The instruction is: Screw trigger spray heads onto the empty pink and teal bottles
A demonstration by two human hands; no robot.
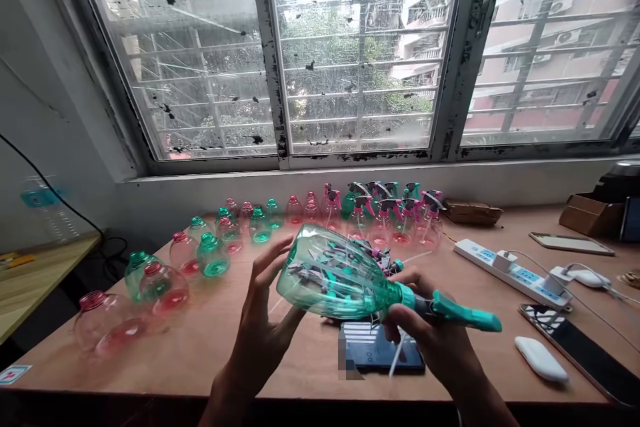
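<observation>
A clear green spray bottle point(330, 273) lies tilted on its side in the air between my two hands. My left hand point(265, 307) is curved around its base end, with the fingers behind and the thumb below. At the neck, my right hand point(420, 320) closes its thumb and fingers around the green collar. The grey and green trigger sprayer point(465, 315) sits on the neck and points right. Through the bottle's wall shows a pile of loose trigger sprayers point(390, 261) on the table; the bottle hides most of it.
Open red bottles point(107, 327) and green bottles point(215, 257) stand at the left. Several bottles with sprayers point(383, 220) are grouped at the back. A phone point(383, 350) lies below the held bottle. To the right are a power strip point(505, 270), a white case point(541, 358) and another phone point(585, 353).
</observation>
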